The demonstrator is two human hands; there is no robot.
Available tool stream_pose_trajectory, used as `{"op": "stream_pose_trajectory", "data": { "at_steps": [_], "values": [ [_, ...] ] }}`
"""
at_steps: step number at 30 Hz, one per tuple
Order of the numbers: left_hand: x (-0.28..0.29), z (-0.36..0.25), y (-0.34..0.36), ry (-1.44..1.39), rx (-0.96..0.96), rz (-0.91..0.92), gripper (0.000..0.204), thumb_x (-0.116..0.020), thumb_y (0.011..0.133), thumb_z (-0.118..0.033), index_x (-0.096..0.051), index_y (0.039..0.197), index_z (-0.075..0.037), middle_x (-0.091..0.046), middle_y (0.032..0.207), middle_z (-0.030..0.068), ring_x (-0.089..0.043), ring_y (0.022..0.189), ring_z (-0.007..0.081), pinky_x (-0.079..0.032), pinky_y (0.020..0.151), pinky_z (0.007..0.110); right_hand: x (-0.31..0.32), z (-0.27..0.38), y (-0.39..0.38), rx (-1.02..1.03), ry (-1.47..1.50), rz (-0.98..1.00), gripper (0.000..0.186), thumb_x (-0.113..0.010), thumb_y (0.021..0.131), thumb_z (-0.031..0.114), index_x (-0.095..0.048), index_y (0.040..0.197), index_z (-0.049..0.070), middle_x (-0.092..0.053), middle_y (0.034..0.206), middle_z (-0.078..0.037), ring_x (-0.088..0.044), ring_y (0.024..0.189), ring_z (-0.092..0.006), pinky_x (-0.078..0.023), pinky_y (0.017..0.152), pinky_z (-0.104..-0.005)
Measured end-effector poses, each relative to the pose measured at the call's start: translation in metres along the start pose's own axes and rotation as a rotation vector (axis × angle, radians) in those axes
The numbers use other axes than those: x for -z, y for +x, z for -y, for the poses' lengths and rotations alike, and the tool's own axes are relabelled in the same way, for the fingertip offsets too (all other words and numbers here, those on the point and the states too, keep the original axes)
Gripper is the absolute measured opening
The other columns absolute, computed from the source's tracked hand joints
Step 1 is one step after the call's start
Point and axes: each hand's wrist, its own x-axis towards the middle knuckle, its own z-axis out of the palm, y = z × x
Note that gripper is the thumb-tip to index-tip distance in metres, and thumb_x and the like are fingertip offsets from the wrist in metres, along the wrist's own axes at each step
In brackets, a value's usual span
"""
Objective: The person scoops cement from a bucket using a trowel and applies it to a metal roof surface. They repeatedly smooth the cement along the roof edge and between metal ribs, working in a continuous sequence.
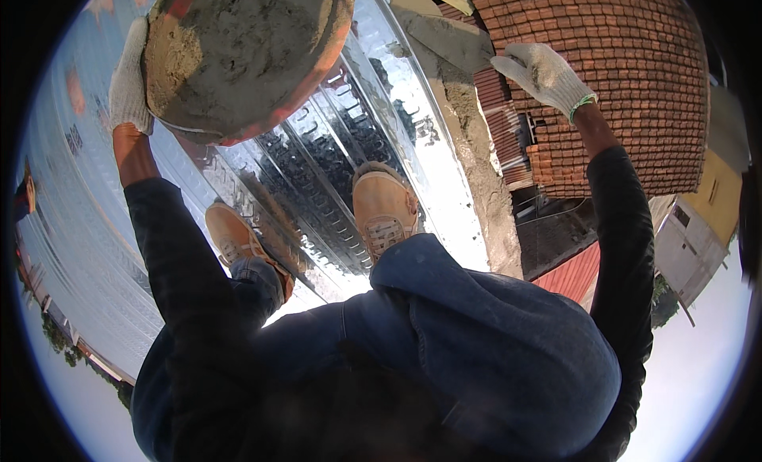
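Observation:
A round reddish bucket (pixel 319 75), coated and filled with wet grey mortar (pixel 246 53), sits at the upper left. My left hand (pixel 129 77), in a white knit glove, grips its left side; the fingertips are partly hidden. My right hand (pixel 544 73), gloved alike with a green cuff edge, is held out at the upper right. Its fingers are closed at the narrow end of a flat, mortar-coated blade that looks like a trowel (pixel 452 43); its handle is hidden. The blade lies over the top of a mortar-covered wall (pixel 468 136).
My tan shoes (pixel 384 208) stand on shiny ribbed metal roofing (pixel 87 200), spattered with mortar. The rough wall edge runs along my right. Beyond it lie a lower tiled roof (pixel 619 81), red metal sheets (pixel 573 273) and a gap between buildings.

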Motion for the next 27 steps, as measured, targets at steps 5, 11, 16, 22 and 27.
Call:
{"op": "stream_pose_trajectory", "data": {
  "at_steps": [5, 11, 16, 22, 27],
  "values": [
    [-0.010, -0.004, -0.006, -0.059, 0.030, -0.067, 0.057, -0.077, 0.107, -0.039, -0.069, 0.148, 0.000, -0.073, 0.143, 0.0092, -0.072, 0.124, 0.0201, -0.057, 0.108, 0.033, -0.014, 0.004, -0.063, -0.101, 0.046, 0.177, 0.048, -0.062, 0.110, 0.054, -0.080, 0.111, 0.009, -0.076, 0.088, -0.014, -0.076, 0.080, -0.0341, -0.060, 0.074, -0.0455],
    [-0.010, -0.005, -0.003, -0.042, 0.036, -0.054, 0.058, -0.076, 0.107, -0.038, -0.068, 0.149, 0.001, -0.073, 0.143, 0.0096, -0.072, 0.124, 0.0208, -0.057, 0.108, 0.033, -0.047, -0.005, -0.147, -0.104, -0.056, 0.202, 0.043, -0.064, 0.109, 0.048, -0.074, 0.102, 0.007, -0.076, 0.089, -0.015, -0.075, 0.083, -0.0375, -0.059, 0.074, -0.0483],
    [-0.005, -0.009, 0.000, -0.048, 0.055, -0.052, 0.058, -0.076, 0.108, -0.038, -0.067, 0.150, 0.002, -0.073, 0.144, 0.0097, -0.072, 0.124, 0.0206, -0.057, 0.108, 0.033, -0.077, -0.013, -0.195, -0.192, -0.047, 0.245, 0.047, -0.061, 0.109, 0.050, -0.072, 0.095, 0.006, -0.076, 0.087, -0.016, -0.076, 0.085, -0.0382, -0.060, 0.076, -0.0501],
    [-0.018, -0.011, -0.008, -0.018, 0.068, -0.080, 0.059, -0.074, 0.109, -0.038, -0.065, 0.151, 0.002, -0.072, 0.146, 0.0098, -0.071, 0.127, 0.0208, -0.055, 0.111, 0.034, -0.097, -0.011, -0.207, -0.174, -0.195, 0.024, 0.037, -0.068, 0.108, 0.043, -0.070, 0.095, 0.008, -0.071, 0.083, -0.013, -0.074, 0.079, -0.0366, -0.058, 0.069, -0.0469],
    [-0.007, -0.014, -0.009, -0.030, 0.085, -0.054, 0.062, -0.074, 0.109, -0.041, -0.064, 0.152, 0.002, -0.070, 0.148, 0.0098, -0.070, 0.128, 0.0207, -0.055, 0.111, 0.034, -0.071, 0.027, -0.148, -0.238, -0.144, -0.260, 0.029, -0.072, 0.106, 0.036, -0.069, 0.095, 0.009, -0.069, 0.081, -0.011, -0.074, 0.078, -0.0346, -0.059, 0.070, -0.0439]
  ]
}}
